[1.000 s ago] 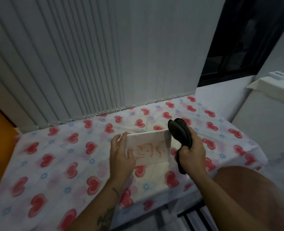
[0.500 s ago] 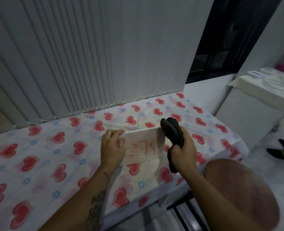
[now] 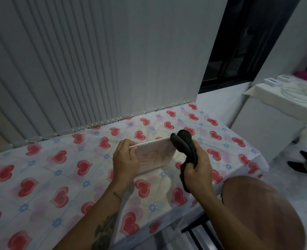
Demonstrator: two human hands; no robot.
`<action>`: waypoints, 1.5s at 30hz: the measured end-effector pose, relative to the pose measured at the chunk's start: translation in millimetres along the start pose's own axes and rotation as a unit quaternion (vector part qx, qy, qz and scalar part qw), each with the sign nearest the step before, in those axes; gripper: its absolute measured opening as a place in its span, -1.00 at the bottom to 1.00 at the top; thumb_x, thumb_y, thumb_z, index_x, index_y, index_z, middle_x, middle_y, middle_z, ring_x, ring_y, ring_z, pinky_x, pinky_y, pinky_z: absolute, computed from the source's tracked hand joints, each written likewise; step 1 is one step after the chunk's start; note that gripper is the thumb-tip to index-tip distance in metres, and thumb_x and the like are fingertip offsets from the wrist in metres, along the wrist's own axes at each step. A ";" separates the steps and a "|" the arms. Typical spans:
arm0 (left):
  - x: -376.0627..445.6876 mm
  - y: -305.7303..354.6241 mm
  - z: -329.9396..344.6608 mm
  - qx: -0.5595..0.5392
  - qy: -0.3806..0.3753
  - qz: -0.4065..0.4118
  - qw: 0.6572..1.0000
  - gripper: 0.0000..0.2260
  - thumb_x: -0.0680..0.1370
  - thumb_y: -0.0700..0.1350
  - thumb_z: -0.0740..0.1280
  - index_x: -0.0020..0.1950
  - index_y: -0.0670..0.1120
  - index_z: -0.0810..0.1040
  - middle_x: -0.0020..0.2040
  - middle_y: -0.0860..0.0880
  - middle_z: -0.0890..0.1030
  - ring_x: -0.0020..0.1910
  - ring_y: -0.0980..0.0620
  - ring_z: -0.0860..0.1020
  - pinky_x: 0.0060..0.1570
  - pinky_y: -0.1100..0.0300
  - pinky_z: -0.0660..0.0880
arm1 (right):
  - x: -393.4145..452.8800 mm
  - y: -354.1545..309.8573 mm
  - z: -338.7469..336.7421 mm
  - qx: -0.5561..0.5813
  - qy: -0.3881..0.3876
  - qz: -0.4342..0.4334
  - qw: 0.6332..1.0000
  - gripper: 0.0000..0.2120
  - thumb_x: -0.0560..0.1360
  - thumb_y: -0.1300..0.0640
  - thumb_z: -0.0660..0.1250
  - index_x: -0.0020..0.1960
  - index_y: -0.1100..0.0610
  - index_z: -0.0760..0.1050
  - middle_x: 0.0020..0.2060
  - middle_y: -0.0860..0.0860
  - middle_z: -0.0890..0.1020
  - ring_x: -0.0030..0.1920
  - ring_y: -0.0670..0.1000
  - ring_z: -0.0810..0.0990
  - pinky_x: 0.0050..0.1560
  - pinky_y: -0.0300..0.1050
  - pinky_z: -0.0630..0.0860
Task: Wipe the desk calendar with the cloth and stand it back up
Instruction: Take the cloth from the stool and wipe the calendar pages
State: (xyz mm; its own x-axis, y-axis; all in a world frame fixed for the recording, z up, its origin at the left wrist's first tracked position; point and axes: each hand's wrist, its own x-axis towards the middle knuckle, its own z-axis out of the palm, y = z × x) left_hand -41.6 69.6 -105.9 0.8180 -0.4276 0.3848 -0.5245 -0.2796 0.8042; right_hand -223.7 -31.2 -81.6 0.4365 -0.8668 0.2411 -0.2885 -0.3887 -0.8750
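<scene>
A white desk calendar (image 3: 157,156) with faint red print and a spiral top edge stands upright on the heart-patterned tablecloth (image 3: 59,170). My left hand (image 3: 124,162) grips its left end, fingers curled over the spiral top. My right hand (image 3: 197,171) is closed around a bunched dark cloth (image 3: 184,145), which touches the calendar's upper right corner. The cloth's tail hangs below my fist. The calendar's left part is hidden behind my left hand.
Vertical blinds (image 3: 95,60) hang right behind the table. A round brown stool (image 3: 262,212) stands at the table's front right corner. A white cabinet (image 3: 275,112) with cables and small boxes stands to the right, below a dark window (image 3: 239,42).
The calendar has tipped more upright, and my left fingers have shifted onto its top edge. The cloth stays at the right corner. The camera has turned to the right.
</scene>
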 end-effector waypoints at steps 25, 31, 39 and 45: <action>30.9 65.3 -11.9 -0.201 0.025 -0.135 0.970 -0.81 0.63 -0.13 0.21 -0.04 0.12 0.55 -0.03 0.04 0.64 -0.09 -0.12 0.62 -0.09 -0.12 0.62 | 4.0 -12.5 8.8 -0.332 -0.058 -0.169 0.926 -0.27 0.36 0.14 0.47 0.48 -0.07 0.30 0.48 0.20 0.30 0.40 0.31 0.30 0.28 0.33 0.39; 31.6 74.0 -18.1 -0.202 -0.021 -0.064 0.977 -0.71 0.63 -0.20 0.21 -0.11 0.16 0.59 -0.09 0.45 0.59 -0.14 0.39 0.55 -0.24 0.49 0.48 | 8.1 -24.2 14.6 -0.284 -0.012 -0.079 0.956 -0.33 0.47 0.15 0.35 0.53 -0.03 0.22 0.52 0.16 0.21 0.43 0.24 0.19 0.38 0.23 0.29; 25.1 65.5 -23.9 -0.178 -0.028 -0.024 0.983 -0.65 0.64 -0.19 0.19 -0.05 0.26 0.60 -0.06 0.43 0.61 0.07 0.47 0.50 -0.02 0.60 0.40 | 12.2 -34.0 4.1 -0.284 -0.062 -0.095 0.952 -0.31 0.49 0.03 0.27 0.56 -0.08 0.09 0.54 0.06 0.17 0.45 0.15 0.15 0.44 0.17 0.24; 26.7 64.1 -27.6 -0.224 -0.019 -0.060 0.972 -0.70 0.64 -0.16 0.20 -0.05 0.17 0.66 -0.03 0.37 0.64 0.03 0.18 0.60 0.10 0.06 0.59 | -16.0 -45.4 15.2 -0.337 -0.086 -0.205 0.915 -0.25 0.43 -0.23 0.20 0.55 -0.21 -0.02 0.55 0.11 0.20 0.39 0.26 0.28 0.27 0.27 0.36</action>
State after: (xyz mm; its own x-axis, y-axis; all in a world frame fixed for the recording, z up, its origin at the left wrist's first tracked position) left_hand -46.8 64.0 -31.6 0.8534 -0.4481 0.2663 -0.2632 0.0706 0.9622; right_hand -204.6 5.1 -52.1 0.7362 -0.5662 0.3706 -0.5060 -0.8242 -0.2542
